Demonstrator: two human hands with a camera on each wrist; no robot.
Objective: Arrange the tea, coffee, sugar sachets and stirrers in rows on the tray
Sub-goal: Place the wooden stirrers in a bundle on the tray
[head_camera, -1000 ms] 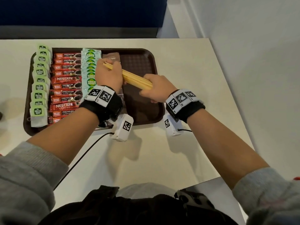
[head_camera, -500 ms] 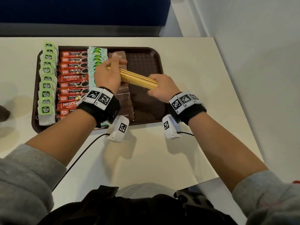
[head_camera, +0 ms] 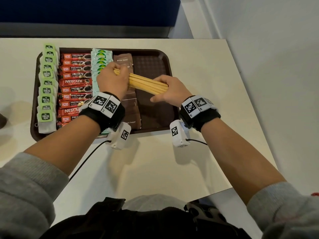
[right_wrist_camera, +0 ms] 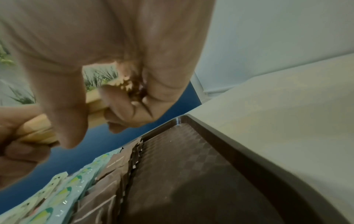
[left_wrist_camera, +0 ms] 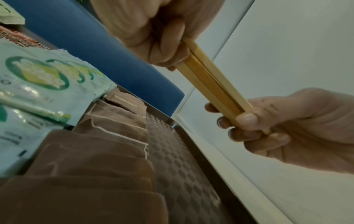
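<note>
A bundle of wooden stirrers [head_camera: 146, 83] [left_wrist_camera: 212, 86] [right_wrist_camera: 36, 130] hangs above the brown tray [head_camera: 168, 59], held at both ends. My left hand [head_camera: 112, 78] [left_wrist_camera: 153, 34] grips its far-left end, my right hand [head_camera: 168, 91] [left_wrist_camera: 287, 127] [right_wrist_camera: 114, 60] its near-right end. On the tray lie rows of green tea bags [head_camera: 46, 87], red coffee sticks [head_camera: 75, 88], pale green coco sugar sachets [head_camera: 101, 56] [left_wrist_camera: 38, 84] and brown sugar sachets [head_camera: 123, 60] [left_wrist_camera: 107, 136] [right_wrist_camera: 114, 174]. The tray's right part [head_camera: 151, 69] [right_wrist_camera: 182, 166] is bare.
The tray sits at the back left of a cream table [head_camera: 198, 69]. A white wall [head_camera: 267, 49] runs along the table's right edge and a blue panel [head_camera: 86, 11] stands behind it. A dark object [head_camera: 2, 120] lies at the far left edge.
Both hands keep hold of the stirrer bundle over the tray. The left hand has shifted its grip at the far end, and the bundle lies slightly flatter.
</note>
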